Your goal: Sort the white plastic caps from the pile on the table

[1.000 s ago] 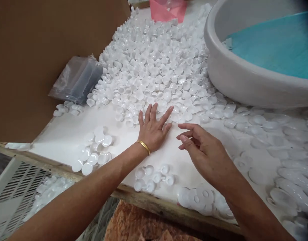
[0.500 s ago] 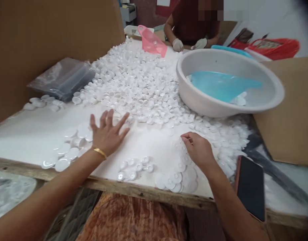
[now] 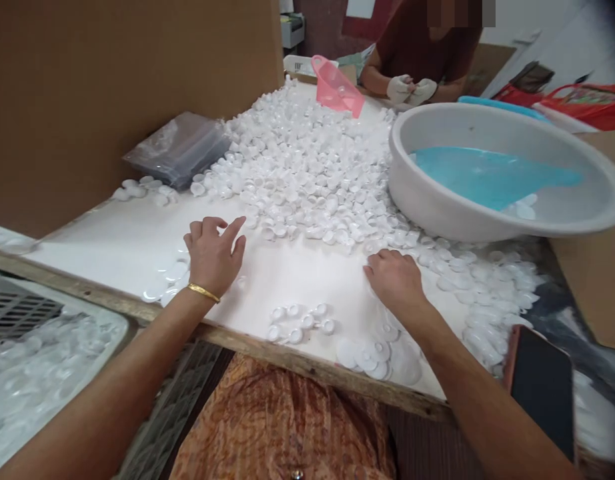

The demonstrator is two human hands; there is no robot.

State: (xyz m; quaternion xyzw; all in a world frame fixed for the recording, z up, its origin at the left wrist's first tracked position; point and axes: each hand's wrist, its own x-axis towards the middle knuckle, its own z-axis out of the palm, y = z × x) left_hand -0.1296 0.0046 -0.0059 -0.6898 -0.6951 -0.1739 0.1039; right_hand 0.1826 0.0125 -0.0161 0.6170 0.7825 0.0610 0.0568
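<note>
My left hand (image 3: 215,257) hovers over the white tabletop (image 3: 307,267), index finger and thumb apart and the other fingers bent. Its index fingertip is at the near edge of a wide heap of small white plastic caps (image 3: 307,160). Flat white discs (image 3: 170,277) lie partly hidden behind that wrist. My right hand (image 3: 395,277) is at the heap's near right edge with its fingers curled in; what they hold, if anything, is hidden. Between my forearms sits a group of small round white pieces (image 3: 302,323). Closer to the right forearm, overlapping white discs (image 3: 372,357) rest near the table edge.
A large grey basin (image 3: 402,193) with a blue scoop (image 3: 487,177) stands at right. Nearby are a phone (image 3: 542,393), a pink scoop (image 3: 337,90), plastic bags (image 3: 180,147) and a crate of white pieces (image 3: 120,327). Across the table, a person's gloved hands (image 3: 412,89) come together.
The view has swung left, so things appear further right. My left hand's spread fingers have partly bent. My right hand has turned from a pinch to curled fingers. The other person's hands came together.
</note>
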